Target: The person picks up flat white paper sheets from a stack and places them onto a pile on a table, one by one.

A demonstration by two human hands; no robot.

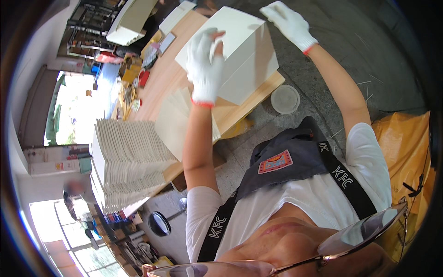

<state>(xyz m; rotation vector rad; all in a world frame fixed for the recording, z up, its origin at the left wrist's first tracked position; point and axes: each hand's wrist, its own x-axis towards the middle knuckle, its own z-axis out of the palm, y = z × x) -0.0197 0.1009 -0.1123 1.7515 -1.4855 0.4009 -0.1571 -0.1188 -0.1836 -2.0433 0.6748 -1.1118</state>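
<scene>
White block (247, 69) between two gloved hands.
The left hand (204, 67) overlaps the block's left side in view, thumb and fingers spread, contact unclear; the right hand (288, 25) is just beyond its right corner, fingers close together, any pinch impossible to tell. Fanned sheets (173, 122) lie by the left wrist.

A workshop: pale boards (131, 157) stacked along a wooden worktable (161, 76).

White lettering (342, 176) on black straps (358, 197)
</scene>
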